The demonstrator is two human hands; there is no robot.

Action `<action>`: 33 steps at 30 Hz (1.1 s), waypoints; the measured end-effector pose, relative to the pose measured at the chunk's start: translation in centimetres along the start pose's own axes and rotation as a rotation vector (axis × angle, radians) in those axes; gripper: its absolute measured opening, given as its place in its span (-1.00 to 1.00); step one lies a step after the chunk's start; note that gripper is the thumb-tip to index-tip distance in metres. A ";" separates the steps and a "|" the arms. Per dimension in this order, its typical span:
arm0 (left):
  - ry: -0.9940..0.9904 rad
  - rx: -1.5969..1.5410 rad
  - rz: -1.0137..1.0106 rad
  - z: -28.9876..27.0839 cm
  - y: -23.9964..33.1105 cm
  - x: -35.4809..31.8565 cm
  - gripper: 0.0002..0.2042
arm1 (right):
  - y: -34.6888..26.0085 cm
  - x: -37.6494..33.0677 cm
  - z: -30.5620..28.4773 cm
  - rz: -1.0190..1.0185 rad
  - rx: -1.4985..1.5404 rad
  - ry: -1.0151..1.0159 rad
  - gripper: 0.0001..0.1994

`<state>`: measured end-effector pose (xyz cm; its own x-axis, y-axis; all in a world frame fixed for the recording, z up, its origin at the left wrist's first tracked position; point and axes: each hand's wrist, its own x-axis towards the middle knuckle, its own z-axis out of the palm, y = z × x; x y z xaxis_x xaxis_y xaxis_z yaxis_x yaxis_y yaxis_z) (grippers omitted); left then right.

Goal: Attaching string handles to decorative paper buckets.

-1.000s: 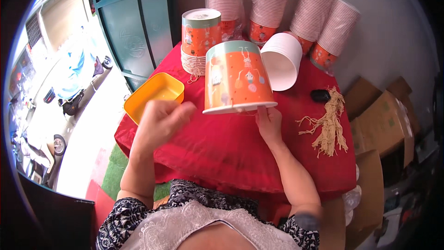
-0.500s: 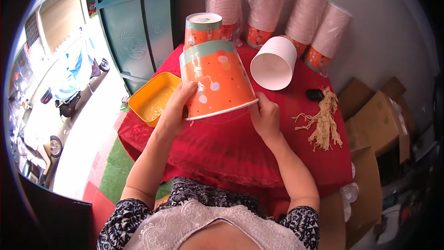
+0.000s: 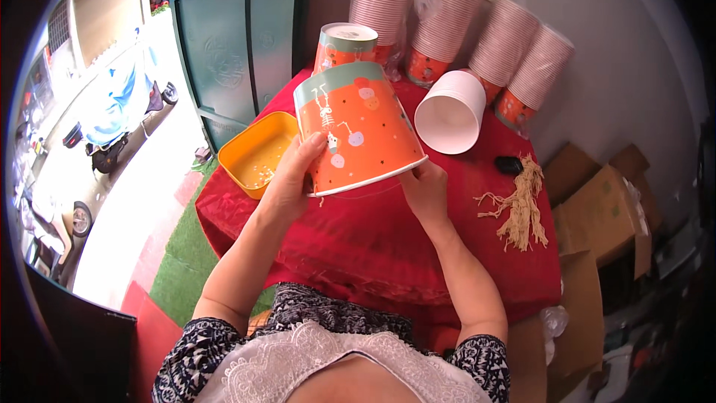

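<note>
A large orange paper bucket (image 3: 365, 130) with a grey-green band and skeleton and pumpkin pictures is held upside down and tilted above the table. My left hand (image 3: 293, 175) grips its left side near the rim, thumb on the printed wall. At the right end of the rim is my right hand (image 3: 426, 190), its fingers closed and partly hidden beneath the edge. A thin cord hangs below the rim, with a short end showing by my left hand. Behind the bucket stands another upturned orange paper bucket (image 3: 345, 52).
The table has a red cloth (image 3: 358, 239). A yellow plastic tub (image 3: 250, 157) with small pale bits sits left. A white-lined bucket (image 3: 451, 116) lies on its side, near tall bucket stacks (image 3: 447, 19). Right are beige cords (image 3: 526, 209), a black object (image 3: 509, 165) and cardboard boxes (image 3: 597, 209).
My right hand has shifted from the rim's corner to slightly under it. The bucket has turned a little. The whole view has swung slightly, so the surroundings sit differently.
</note>
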<state>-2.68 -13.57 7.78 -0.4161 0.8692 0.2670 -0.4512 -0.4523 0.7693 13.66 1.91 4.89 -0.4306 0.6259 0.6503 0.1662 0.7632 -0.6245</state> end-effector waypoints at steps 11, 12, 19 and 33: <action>0.089 -0.119 -0.092 -1.9 1.1 -0.1 -0.48 | -0.9 0.0 -1.2 -0.093 0.125 -0.090 -0.91; 0.090 -0.120 -0.091 -2.0 1.3 0.0 -0.48 | -1.1 -0.1 -1.5 -0.144 0.114 -0.115 -0.92; 0.061 -0.167 -0.140 -2.5 1.1 -0.1 -0.50 | -2.1 -0.4 -1.5 -0.184 0.022 -0.053 -0.88; 0.176 -0.131 -0.191 -2.0 1.4 -0.3 -0.46 | -1.2 -1.2 -1.4 -0.253 -0.147 -0.172 -0.91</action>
<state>-4.77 -14.85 7.63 -0.4391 0.8984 0.0107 -0.6282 -0.3155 0.7112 15.27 0.47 5.45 -0.6156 0.3871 0.6864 0.1559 0.9137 -0.3754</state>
